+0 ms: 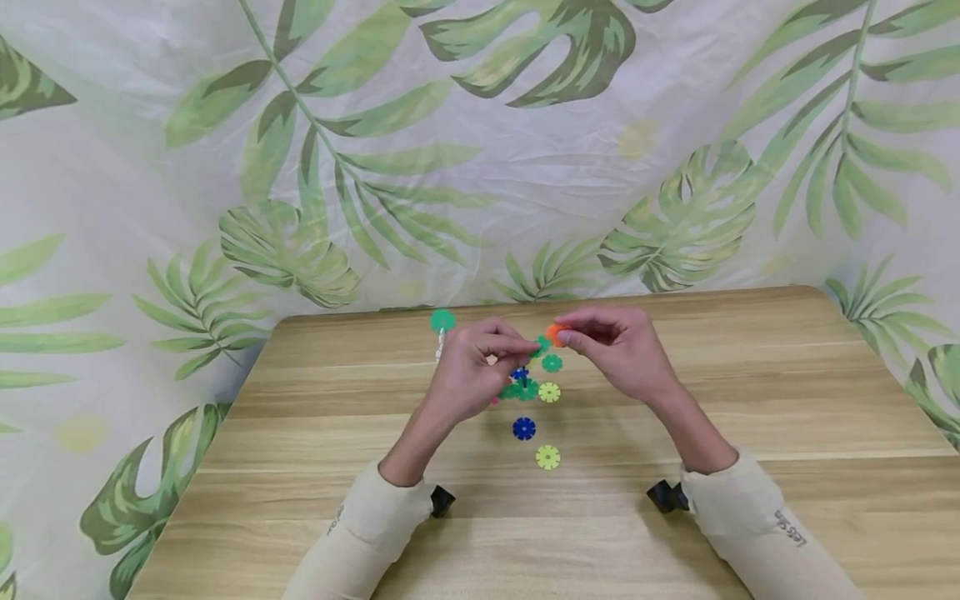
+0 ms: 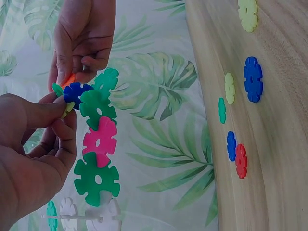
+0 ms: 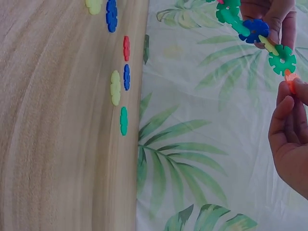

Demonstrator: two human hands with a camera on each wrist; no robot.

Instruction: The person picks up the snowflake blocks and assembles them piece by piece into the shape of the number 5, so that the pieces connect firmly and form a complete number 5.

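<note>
- Here was the left hand (image 1: 472,367), thumb and fingers pinched together on the chain of notched snowflake discs (image 2: 91,108), close to its orange end; exactly which disc the fingers gripped, I couldn't tell.
- And over on the other side, the right hand (image 1: 626,350) had thumb and fingertips closed on the orange disc (image 3: 290,82): a firm little pinch!
- That orange disc met the edge of the chain's end green disc (image 3: 282,60) — contact, yes, though how deep the notches sat was hidden.
- Behind that came a yellow-green disc (image 3: 268,45), set at an angle, then a dark blue disc (image 3: 253,31), joined one to the next.
- Further down ran more greens, a pink disc (image 2: 106,139) between two of them, and white discs (image 2: 70,214) at the lower end.
- The chain sat between the hands, over the far part of the wood-grain counter (image 1: 240,500).
- Loose on the counter, nearest the person — a yellow disc (image 1: 548,457), with a blue disc (image 1: 524,429) just beyond it.
- Farther off lay a second yellow disc (image 1: 549,392), a loose green disc (image 1: 552,363) and a red disc (image 2: 241,166) close beside another blue disc (image 2: 232,146).
</note>
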